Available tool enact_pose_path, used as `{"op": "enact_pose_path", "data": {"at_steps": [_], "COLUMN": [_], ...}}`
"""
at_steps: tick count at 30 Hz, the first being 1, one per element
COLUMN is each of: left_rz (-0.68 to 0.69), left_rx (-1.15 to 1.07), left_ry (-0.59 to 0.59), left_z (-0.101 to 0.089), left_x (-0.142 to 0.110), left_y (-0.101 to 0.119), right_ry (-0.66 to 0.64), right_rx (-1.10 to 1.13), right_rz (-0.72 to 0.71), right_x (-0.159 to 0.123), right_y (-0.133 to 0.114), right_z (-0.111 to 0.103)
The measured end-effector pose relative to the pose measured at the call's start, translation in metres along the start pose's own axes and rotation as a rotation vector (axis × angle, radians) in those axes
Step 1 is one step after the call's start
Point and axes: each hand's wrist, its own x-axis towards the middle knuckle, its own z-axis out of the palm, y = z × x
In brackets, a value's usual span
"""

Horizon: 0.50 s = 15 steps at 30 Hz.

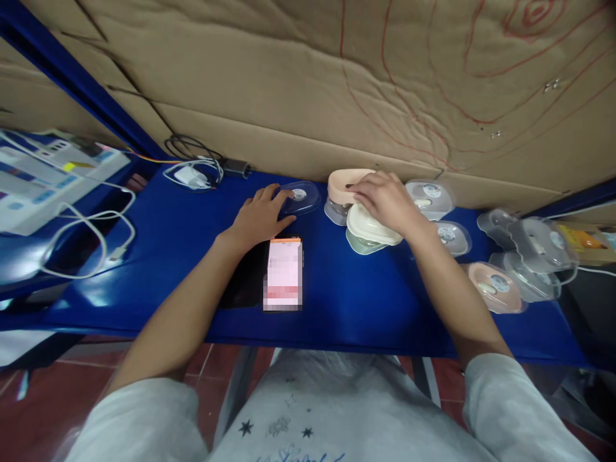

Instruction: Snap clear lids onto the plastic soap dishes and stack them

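My left hand lies palm down on the blue table, fingers spread. Its fingertips touch the edge of a clear plastic lid with a round sticker. My right hand has its fingers curled over the near right rim of a peach plastic container, which sits on a clear piece. Under that hand is a cream container resting on a clear greenish base. The palm side of my right hand is hidden.
A lit phone lies near the front edge beside a dark flat object. Clear lids and stacked containers stand right, with a peach one. A charger and power strip are left; cardboard rises behind.
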Motion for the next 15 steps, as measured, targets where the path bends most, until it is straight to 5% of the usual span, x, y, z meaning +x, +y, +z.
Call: {"op": "enact_pose_path", "data": {"at_steps": [15], "left_rz": [0.022], "left_rx": [-0.045], "left_ry": [-0.005], "left_z": [0.002], "left_x": [0.003], "left_y": [-0.006], "right_ry": [-0.072], "right_rx": [-0.057], "right_rz": [-0.062], "right_x": [0.025], "right_y": [-0.011], "right_z": [0.016]}}
